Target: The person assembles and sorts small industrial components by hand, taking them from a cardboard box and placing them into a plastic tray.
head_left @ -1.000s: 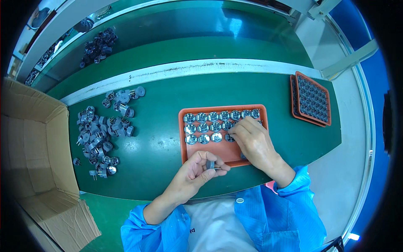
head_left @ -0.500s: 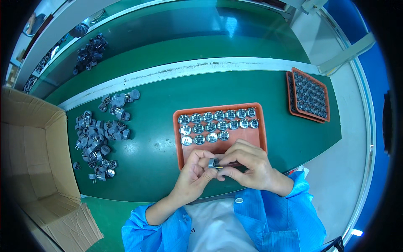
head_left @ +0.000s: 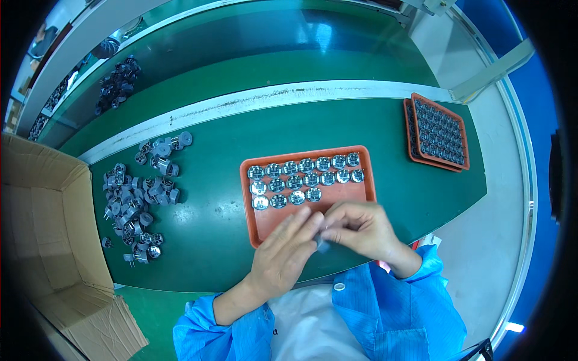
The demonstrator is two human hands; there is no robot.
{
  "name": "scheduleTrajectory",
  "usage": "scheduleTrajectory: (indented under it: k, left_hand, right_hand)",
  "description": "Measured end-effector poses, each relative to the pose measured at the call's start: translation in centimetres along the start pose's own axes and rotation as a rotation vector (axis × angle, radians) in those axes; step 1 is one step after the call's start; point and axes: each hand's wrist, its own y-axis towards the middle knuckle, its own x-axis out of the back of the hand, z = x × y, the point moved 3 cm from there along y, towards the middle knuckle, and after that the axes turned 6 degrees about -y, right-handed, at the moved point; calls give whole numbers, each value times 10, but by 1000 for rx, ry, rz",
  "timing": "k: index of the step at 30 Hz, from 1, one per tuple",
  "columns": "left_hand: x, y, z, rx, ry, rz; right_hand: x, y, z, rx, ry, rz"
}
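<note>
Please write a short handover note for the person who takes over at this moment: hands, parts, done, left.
Left hand and right hand: together over the near edge of the orange tray, pinching one small grey part.
Done: tray holds two full rows and a third row of four round parts.
Left: rest of tray unfilled; loose parts pile on the mat to the left.
Stacked trays sit far right.

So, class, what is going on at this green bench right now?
A person in a blue coat holds a small grey part between both hands, left hand and right hand, over the near edge of an orange tray. The tray has rows of round silver pieces. A pile of loose grey parts lies to the left, beside a cardboard box.
</note>
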Motion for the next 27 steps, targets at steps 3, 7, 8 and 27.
scheduleTrajectory:
  k: [3,7,8,27]
  left_hand:
    - [1,-2,2,101,68,-21]
    - [-6,-5,4,115,67,83]
    - [-7,-4,4,115,65,83]
    - [-54,32,6,233,74,229]
  right_hand:
    - [26,23,22,422,-746,-224]
    - [29,30,9,575,-1007,-101]
    - [29,30,8,573,-1009,-101]
    - [50,-20,8,106,-767,90]
